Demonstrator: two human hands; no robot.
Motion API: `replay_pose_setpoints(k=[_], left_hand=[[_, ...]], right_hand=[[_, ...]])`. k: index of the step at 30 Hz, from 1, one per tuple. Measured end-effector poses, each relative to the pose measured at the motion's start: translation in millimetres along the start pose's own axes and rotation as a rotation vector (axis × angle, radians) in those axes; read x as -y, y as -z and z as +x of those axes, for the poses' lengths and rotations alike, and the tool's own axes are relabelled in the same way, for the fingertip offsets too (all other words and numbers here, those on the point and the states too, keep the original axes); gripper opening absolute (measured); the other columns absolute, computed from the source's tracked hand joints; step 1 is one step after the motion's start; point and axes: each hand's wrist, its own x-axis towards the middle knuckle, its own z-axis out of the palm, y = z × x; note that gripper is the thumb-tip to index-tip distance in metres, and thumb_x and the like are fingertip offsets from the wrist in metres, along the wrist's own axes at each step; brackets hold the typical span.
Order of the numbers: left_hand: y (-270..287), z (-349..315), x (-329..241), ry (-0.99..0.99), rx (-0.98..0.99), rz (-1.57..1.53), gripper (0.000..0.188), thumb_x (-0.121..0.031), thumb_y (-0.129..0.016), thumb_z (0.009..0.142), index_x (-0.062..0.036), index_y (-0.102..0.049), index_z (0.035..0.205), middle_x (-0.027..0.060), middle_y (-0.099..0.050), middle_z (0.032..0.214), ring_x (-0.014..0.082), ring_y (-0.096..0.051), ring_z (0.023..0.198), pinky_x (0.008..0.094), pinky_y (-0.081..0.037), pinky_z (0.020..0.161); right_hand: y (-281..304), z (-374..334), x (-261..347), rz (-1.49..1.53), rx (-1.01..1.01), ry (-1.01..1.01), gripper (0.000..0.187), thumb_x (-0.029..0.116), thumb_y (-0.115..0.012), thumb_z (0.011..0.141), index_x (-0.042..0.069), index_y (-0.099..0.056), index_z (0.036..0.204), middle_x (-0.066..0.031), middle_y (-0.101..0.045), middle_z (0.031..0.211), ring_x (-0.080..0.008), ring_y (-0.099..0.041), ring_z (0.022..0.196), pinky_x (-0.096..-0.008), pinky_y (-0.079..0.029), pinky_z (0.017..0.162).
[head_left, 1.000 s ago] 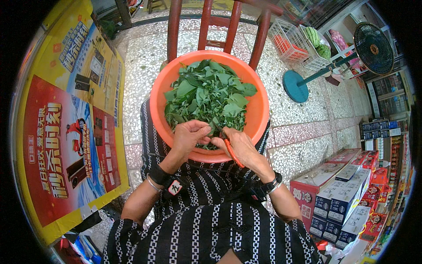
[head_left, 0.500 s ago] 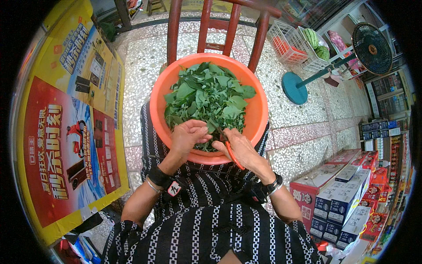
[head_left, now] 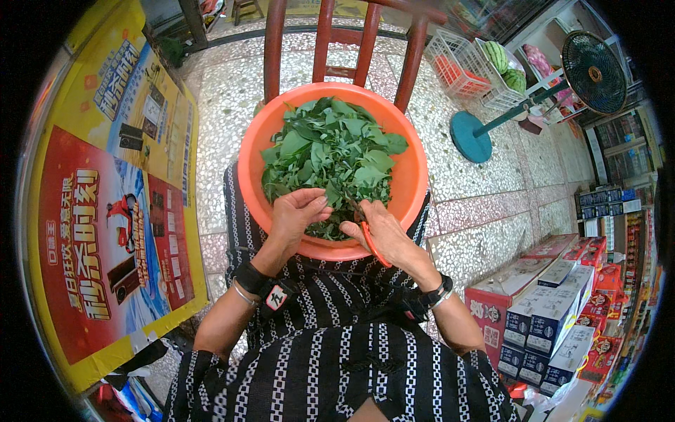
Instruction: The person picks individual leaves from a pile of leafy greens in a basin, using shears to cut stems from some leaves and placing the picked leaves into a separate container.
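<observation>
"Since our right grip (head_left: pixel 389 235) is wrapped around the orange-handled scissors (head_left: pixel 373 246), where exactly do we have them?"

"Over the basin (head_left: pixel 411 165), at its 5 o'clock side, with the orange handle crossing the rim as we look down."

"Which way do they point?"

"Their long axis runs slantwise from 5 o'clock to 11. The dark blades (head_left: pixel 358 209) lead towards 11, at the near edge of the leaves (head_left: pixel 330 144), and the handle trails back to 5. Our fingers cover the pivot, so we cannot tell how far the blades are parted."

"And our left grip (head_left: pixel 290 216), at 7 o'clock?"

"Its thumb and fingertips are drawn close, right beside one of the leaves; we cannot tell whether they are clamped on it. The leaves themselves fan out every way, with no shared axis."

"How should we expect everything to handle?"

"We judge the scissors light and stiff, best held by the orange handle, well clear of the blades. The leaves look thin, soft and easily creased or torn, so we would pinch each near its base, gently. The basin looks like smooth plastic, perhaps slippery if damp, and we would lift it by the rim at 3 and 9 o'clock"
</observation>
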Motion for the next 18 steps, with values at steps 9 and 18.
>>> replay_pose_setpoints(k=[9,18], left_hand=[[1.0,-0.9,-5.3,0.042,0.070,0.066,0.019,-0.006,-0.064,0.086,0.0045,-0.061,0.100,0.0103,-0.065,0.091,0.0164,-0.066,0.077,0.0246,-0.055,0.070],[1.5,-1.2,-6.2,0.019,0.026,-0.037,0.024,-0.002,-0.065,0.083,0.0022,-0.058,0.105,0.0101,-0.066,0.091,0.0183,-0.067,0.082,0.0251,-0.055,0.071]], right_hand=[[11.9,7.6,7.3,0.190,0.335,-0.214,0.052,0.045,-0.062,0.085,-0.007,-0.057,0.075,-0.0187,-0.050,0.053,-0.0326,-0.054,0.049,-0.0411,-0.042,0.050],[0.9,-1.8,-2.8,0.014,-0.003,0.033,0.050,0.046,-0.062,0.084,-0.004,-0.058,0.083,-0.0198,-0.055,0.058,-0.0354,-0.058,0.055,-0.0435,-0.045,0.052]])
